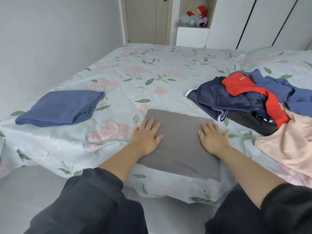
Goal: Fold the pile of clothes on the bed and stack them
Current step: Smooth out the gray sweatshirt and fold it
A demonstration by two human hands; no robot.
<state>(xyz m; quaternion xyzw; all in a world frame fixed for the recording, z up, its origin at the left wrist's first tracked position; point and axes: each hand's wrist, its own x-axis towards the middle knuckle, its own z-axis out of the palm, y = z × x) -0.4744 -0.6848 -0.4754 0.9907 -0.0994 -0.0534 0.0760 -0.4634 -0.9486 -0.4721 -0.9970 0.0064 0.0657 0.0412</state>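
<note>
Right now the left hand [146,136] and right hand [211,137] lie flat, fingers spread, pressing a folded grey garment [179,144] on the bed [135,73]. Left of it rests a folded blue garment [60,108]; the unfolded pile [256,102] sits at right

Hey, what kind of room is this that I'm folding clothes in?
Most likely a home bedroom. You're at a bed with a floral sheet, tall wardrobe doors stand behind it, and plush toys sit in a shelf nook. Both hands, left and right, press flat on a folded grey garment.
</note>
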